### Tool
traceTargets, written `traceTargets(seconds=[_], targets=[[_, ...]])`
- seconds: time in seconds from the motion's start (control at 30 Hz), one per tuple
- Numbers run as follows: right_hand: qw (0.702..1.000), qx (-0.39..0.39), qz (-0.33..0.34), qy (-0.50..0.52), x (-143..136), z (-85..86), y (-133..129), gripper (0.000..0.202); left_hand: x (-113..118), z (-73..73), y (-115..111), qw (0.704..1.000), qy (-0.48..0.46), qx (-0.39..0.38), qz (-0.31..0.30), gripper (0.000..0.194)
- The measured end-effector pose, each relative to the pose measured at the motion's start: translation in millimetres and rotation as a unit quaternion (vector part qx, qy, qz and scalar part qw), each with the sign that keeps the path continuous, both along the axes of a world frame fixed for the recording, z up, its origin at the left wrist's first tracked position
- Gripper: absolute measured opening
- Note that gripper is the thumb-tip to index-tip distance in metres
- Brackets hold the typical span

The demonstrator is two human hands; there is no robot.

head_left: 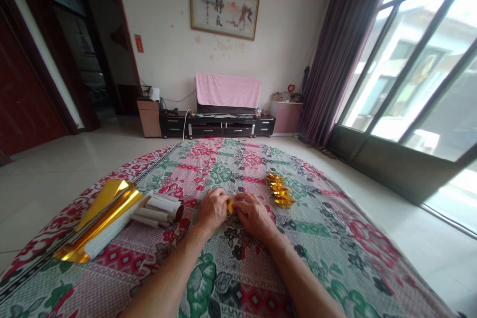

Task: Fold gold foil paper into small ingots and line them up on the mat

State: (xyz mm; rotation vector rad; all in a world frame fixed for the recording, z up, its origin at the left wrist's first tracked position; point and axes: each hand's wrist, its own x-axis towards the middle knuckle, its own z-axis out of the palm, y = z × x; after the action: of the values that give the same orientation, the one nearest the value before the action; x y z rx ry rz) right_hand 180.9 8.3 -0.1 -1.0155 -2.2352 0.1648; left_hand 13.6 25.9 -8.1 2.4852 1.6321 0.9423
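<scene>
Between my two hands, over the middle of the flowered cloth, is a small piece of gold foil paper (230,205). My left hand (214,206) pinches it from the left with the fingers closed. From the right, my right hand (253,211) grips its other side, thumb and fingers together. Most of the piece is hidden by the fingers, so its shape is unclear. To the right of my right hand stands a row of several folded gold foil pieces (280,191). Gold foil sheets (108,216), partly curled, lie to the left of my left hand.
White paper rolls (158,211) lie beside the foil sheets. The patterned cloth (219,278) covers the round surface under my arms. Beyond its far edge are the tiled floor and a low black cabinet (223,126) with a pink cloth (229,89) above it. Glass doors (406,74) stand at right.
</scene>
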Motion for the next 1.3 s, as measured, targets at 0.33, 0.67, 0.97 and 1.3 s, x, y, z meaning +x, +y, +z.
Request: traceTargets(seconds=[0.33,0.67,0.97,1.3], targets=[[0.999,0.023,-0.005,-0.044,0,13.8,-7,0.026,-3,-1.0,2,1.000,-0.018,-0.009,-0.002,0.027],[0.999,-0.025,-0.033,0.001,4,4.7,-7,0.029,-2,-1.0,3,0.999,-0.046,-0.007,0.004,0.019],[1.000,0.004,-0.027,-0.012,2,8.4,-9,0.029,-1,0.0,1,0.998,-0.054,-0.013,0.006,0.012],[0.998,-0.046,0.022,0.035,-1,4.0,-6,0.015,-3,-2.0,5,0.997,-0.067,-0.025,0.002,0.011]])
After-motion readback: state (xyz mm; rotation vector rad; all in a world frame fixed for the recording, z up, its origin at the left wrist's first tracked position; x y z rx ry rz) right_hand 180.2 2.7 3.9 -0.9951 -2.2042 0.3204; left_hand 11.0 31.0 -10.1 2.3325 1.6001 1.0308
